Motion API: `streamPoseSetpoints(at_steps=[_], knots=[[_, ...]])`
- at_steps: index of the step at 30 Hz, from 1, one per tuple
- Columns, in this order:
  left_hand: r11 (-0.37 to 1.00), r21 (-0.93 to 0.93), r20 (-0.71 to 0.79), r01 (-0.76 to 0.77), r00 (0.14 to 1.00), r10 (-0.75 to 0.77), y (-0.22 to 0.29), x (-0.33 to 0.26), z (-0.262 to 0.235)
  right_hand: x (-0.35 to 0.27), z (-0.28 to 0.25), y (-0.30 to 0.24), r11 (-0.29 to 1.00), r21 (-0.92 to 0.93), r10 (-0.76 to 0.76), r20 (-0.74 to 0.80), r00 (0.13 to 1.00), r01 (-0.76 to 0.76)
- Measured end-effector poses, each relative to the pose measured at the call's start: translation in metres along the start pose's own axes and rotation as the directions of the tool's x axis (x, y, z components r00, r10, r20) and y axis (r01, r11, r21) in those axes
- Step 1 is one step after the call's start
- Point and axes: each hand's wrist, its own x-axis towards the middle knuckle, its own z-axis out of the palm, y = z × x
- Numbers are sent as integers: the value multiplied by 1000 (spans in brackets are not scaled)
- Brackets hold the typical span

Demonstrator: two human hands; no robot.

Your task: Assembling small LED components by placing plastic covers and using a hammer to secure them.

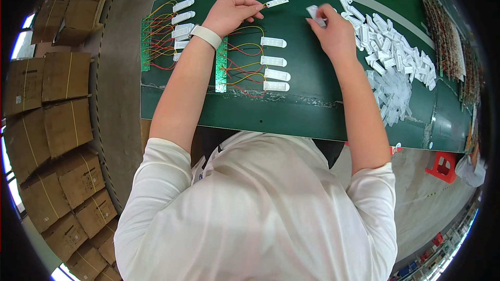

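My left hand [232, 13] pinches the end of a small white strip board [276, 2] on a wire, held just above the green table [291, 109]. A white band is on that wrist. My right hand [333, 30] holds a white plastic cover [314, 13] between its fingers. Below the left hand lies a narrow green circuit board [221, 67] with red and yellow wires running to several white capped pieces [275, 61] in a column.
A heap of white plastic covers [396, 47] lies right of my right hand, with clear film pieces [391, 93] below it. Another wired green board [146, 44] with white caps lies at the table's left. Cardboard boxes [57, 125] are stacked along the left. A red stool [444, 166] stands lower right.
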Motion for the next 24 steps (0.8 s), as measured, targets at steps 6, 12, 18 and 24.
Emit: streamPoseSetpoints(at_steps=[6,12,18,24], knots=[[993,97,-6,-69,998,70,-6,-2,-1,19,17,-8,998,52,-35,189,981,26],[968,222,3,-120,993,122,-14,1,12,15,42,13,957,243,-206,174,963,161],[933,348,31,-94,996,89,-13,2,27,12,30,12,950,309,-134,258,957,50],[879,474,3,-46,999,50,-5,5,37,6,29,13,936,336,-180,212,961,101]])
